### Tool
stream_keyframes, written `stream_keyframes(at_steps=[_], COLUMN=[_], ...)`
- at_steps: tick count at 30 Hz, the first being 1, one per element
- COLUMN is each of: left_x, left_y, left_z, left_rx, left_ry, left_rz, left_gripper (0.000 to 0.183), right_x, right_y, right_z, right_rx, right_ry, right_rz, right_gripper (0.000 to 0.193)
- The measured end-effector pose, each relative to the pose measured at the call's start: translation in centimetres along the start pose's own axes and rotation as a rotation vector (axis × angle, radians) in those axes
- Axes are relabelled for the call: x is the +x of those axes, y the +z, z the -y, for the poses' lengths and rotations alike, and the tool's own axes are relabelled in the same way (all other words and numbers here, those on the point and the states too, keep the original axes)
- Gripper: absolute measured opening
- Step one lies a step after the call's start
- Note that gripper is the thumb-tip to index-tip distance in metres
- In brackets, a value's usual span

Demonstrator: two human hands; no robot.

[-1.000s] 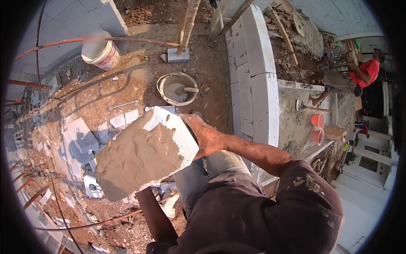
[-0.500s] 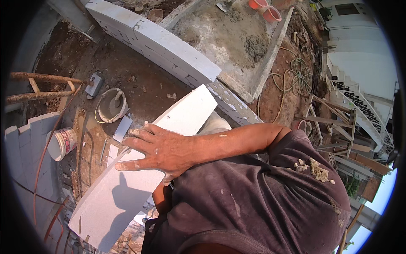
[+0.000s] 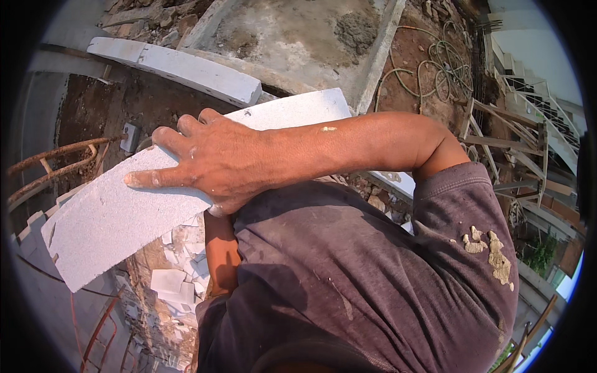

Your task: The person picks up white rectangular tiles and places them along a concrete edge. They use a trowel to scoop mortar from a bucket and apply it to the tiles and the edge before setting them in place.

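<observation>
A long white lightweight concrete block (image 3: 118,214) is held up across the front of my body, slanting from lower left to upper right. My right hand (image 3: 217,158) grips it from above, fingers spread over its broad face and some tips at the far edge. From below, my left forearm (image 3: 222,255) runs up behind the block's near edge. The block hides my left hand, so its fingers do not show.
A low white block wall (image 3: 193,71) stands ahead, beside a concrete-edged bed with a grey mortar heap (image 3: 356,32). Left is a rusty metal ladder-like frame (image 3: 56,165). White broken pieces (image 3: 171,286) litter the ground below. A coiled hose (image 3: 444,62) and timber framing (image 3: 507,146) are at right.
The block, with my right hand still on it, has come up closer and turned more level. The view has shifted, and the buckets are no longer seen. More of my left forearm shows.
</observation>
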State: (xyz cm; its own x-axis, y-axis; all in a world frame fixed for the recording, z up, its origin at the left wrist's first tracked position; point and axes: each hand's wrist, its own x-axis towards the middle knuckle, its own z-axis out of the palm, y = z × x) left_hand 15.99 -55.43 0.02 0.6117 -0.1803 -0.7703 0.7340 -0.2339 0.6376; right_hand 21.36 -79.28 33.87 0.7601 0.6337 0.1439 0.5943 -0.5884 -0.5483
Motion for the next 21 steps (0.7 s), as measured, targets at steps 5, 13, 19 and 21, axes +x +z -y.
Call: stream_keyframes(at_steps=[5,13,19,21], left_x=[0.6,-1.5,0.7,0.7], left_y=[8.2,17.1,7.1,1.3], left_z=[-6.5,-13.9,-7.1,-1.2], left_rx=[0.047,-0.118,-0.277,-0.278], left_ry=[0.138,0.287,0.204,0.176], left_rz=[0.202,0.509,0.09,-0.166], left_gripper=[0.083,0.081,0.068,0.058], right_x=[-5.5,-13.9,-22.7,-24.8], right_y=[-1.7,-5.1,-2.6,-0.6], right_z=[-1.9,-2.9,-6.2,-7.7], right_rx=[-0.069,-0.095,-0.157,-0.199], right_ry=[0.109,0.368,0.644,0.698], right_rz=[-0.171,-0.08,-0.053,0.008], right_gripper=[0.108,0.119,0.119,0.118])
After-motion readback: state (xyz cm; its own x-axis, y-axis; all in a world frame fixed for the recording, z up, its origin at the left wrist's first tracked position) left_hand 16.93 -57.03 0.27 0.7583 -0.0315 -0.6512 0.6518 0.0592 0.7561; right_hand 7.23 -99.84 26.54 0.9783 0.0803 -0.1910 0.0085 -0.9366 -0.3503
